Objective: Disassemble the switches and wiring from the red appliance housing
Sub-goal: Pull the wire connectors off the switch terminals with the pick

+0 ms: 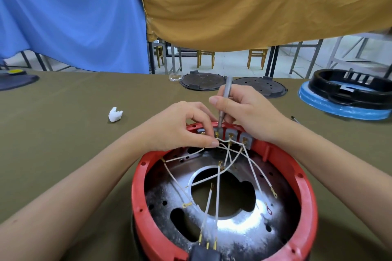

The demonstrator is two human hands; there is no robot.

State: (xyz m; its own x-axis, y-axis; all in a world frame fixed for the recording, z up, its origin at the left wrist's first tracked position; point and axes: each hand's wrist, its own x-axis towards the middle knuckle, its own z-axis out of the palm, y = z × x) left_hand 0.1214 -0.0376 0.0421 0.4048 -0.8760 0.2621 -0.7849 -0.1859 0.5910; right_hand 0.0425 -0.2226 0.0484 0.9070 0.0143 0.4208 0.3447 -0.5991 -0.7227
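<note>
The round red appliance housing [305, 186] lies open side up on the olive cloth in front of me. A shiny metal plate [165, 193] lines its inside. Grey switches [231, 133] sit in a row on the far rim, and several white wires [252, 176] with brass ring terminals fan out from them. My right hand [248, 110] is shut on a grey screwdriver [226, 95] whose tip rests on a switch terminal. My left hand [184, 125] pinches a white wire right beside that tip. A black plug socket [203, 253] sits at the near rim.
A crumpled white tissue [115, 114] lies at the left. Two dark round plates [201, 81] [259, 87] rest at the table's far edge. A black ring on a blue base [347, 93] stands at the right. A thin dark tool [295, 119] lies by my right wrist.
</note>
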